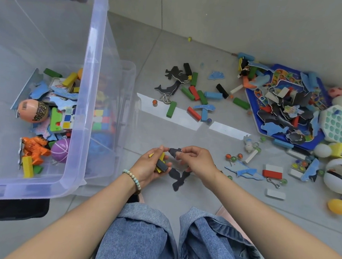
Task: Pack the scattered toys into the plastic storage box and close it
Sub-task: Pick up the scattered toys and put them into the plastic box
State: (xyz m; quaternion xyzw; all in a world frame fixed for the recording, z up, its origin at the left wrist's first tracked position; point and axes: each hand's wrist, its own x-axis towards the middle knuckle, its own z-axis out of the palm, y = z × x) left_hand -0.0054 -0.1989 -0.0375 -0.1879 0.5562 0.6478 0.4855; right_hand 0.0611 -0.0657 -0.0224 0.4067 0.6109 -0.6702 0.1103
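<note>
The clear plastic storage box [93, 66] stands at the left, lid off, holding several toys: an orange ball, a puzzle cube, an orange dinosaur, a purple ball, blocks. My left hand [148, 166] is shut on a yellow block and a dark block [161, 164]. My right hand [196, 162] pinches a dark flat puzzle piece [174, 150] between thumb and finger, right beside the left hand. Another dark puzzle piece [178, 179] lies on the floor under my hands.
Coloured wooden blocks [195, 94] and dark cut-out pieces are scattered mid-floor. A blue game board [256, 97] heaped with puzzle pieces, a white pop toy [338, 124], balls, marbles and a yellow egg [338, 206] crowd the right. My knees in jeans are below.
</note>
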